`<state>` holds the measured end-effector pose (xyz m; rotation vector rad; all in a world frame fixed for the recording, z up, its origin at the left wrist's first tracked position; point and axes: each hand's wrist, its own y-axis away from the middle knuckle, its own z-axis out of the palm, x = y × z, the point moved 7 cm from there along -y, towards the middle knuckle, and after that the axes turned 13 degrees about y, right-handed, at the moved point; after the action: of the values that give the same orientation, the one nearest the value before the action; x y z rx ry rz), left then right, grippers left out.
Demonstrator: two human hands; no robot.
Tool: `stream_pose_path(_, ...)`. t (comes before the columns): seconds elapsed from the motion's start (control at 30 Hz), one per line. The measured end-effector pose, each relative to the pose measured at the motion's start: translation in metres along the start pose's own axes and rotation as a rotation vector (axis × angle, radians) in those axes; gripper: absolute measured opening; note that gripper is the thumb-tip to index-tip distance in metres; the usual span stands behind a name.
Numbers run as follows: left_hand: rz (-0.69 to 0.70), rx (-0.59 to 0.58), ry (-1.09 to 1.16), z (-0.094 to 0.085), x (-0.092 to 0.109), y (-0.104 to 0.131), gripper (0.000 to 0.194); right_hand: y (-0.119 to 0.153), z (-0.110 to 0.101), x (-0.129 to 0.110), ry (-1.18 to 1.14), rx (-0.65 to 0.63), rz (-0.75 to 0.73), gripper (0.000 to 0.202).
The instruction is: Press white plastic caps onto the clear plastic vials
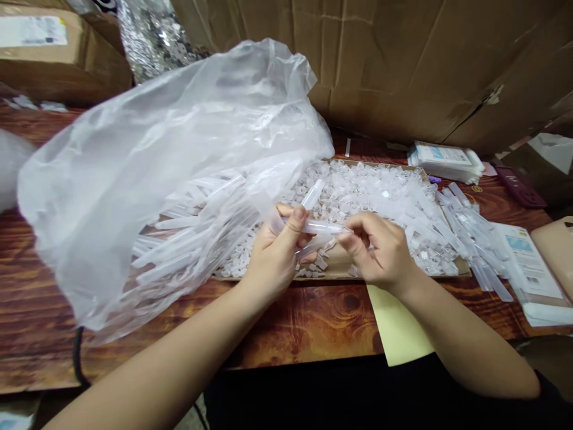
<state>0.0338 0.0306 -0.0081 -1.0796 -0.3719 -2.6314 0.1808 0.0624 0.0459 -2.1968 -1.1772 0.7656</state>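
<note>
Several translucent plastic tubes are gripped in my left hand (275, 254), pointing different ways between the fingers. One plastic tube (324, 227) lies nearly level and reaches across to my right hand (380, 248). Thumb and forefinger of that hand pinch its narrow tip; whether a small cap is there too, I cannot tell. Both hands are over a shallow cardboard tray (342, 263) heaped with small clear plastic caps (376, 185). To the left, many more long tubes (192, 239) spill from the mouth of a big cloudy plastic bag (147, 137).
Loose tubes (478, 239) lie over the tray's right side. Beyond are labelled packets (532, 263), another packet stack (445, 160) and a dark red phone-like object (519, 186). Yellow paper (398, 328) hangs over the table's front edge. A large cardboard box (380, 71) stands behind.
</note>
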Motion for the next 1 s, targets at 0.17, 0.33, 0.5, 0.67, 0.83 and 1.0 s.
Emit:
stream_pose_path(0.17,-0.036,-0.020,0.010,0.000,-0.003,0.001,0.045,-0.002,0.001,-0.004,-0.069,-0.016,-0.053,0.010)
stream_pose_path(0.33,-0.076,-0.007,0.024,0.001,-0.006,0.000,0.050,-0.001,0.009,-0.006,-0.101,-0.064,-0.016,0.011)
stream_pose_path(0.5,-0.082,-0.027,-0.007,0.000,-0.008,0.001,0.044,-0.001,0.015,0.000,-0.252,-0.136,0.177,0.015)
stream_pose_path(0.67,0.246,-0.114,-0.220,0.001,0.016,0.012,0.028,0.015,0.051,0.002,-0.948,-0.608,0.584,0.041)
stream_pose_path(0.83,0.302,-0.232,-0.260,0.011,0.024,0.011,0.024,0.019,0.045,-0.001,-0.960,-0.792,0.591,0.051)
stream_pose_path(1.0,0.305,-0.034,-0.108,-0.004,0.039,-0.010,0.039,0.000,-0.042,0.073,0.191,-0.043,0.388,0.026)
